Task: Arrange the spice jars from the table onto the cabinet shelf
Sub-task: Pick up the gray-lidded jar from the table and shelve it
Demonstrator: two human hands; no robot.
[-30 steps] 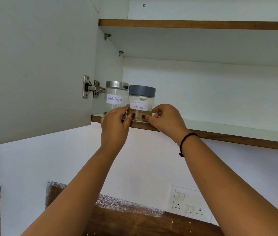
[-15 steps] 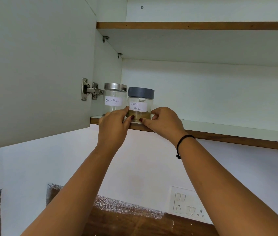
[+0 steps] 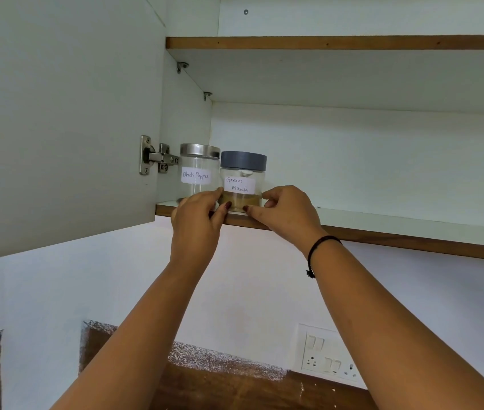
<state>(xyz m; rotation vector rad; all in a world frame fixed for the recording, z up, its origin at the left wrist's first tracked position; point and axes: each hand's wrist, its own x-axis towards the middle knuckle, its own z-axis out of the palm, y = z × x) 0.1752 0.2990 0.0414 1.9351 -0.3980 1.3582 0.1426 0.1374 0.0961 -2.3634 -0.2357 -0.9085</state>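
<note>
Two clear spice jars stand on the lower cabinet shelf [image 3: 397, 224] at its left end. The grey-lidded jar labelled Garam Masala [image 3: 242, 180] holds brown powder and sits at the shelf's front edge. Left of it, touching or nearly so, stands the steel-lidded jar labelled Black Pepper [image 3: 197, 173]. My left hand [image 3: 197, 223] pinches the Garam Masala jar's base from the left, thumb and fingertip on the glass. From the right, my right hand [image 3: 285, 211] pinches the same base. The hands hide the jar's bottom.
The open cabinet door [image 3: 57, 128] hangs at the left on a metal hinge [image 3: 156, 158]. An upper shelf [image 3: 338, 42] spans above. The lower shelf runs on to the right. Below, a white wall carries a switch plate [image 3: 328, 353], with a wooden surface [image 3: 234, 389] beneath.
Both hands stay on the Garam Masala jar, which has barely shifted on the shelf. The view has tilted slightly.
</note>
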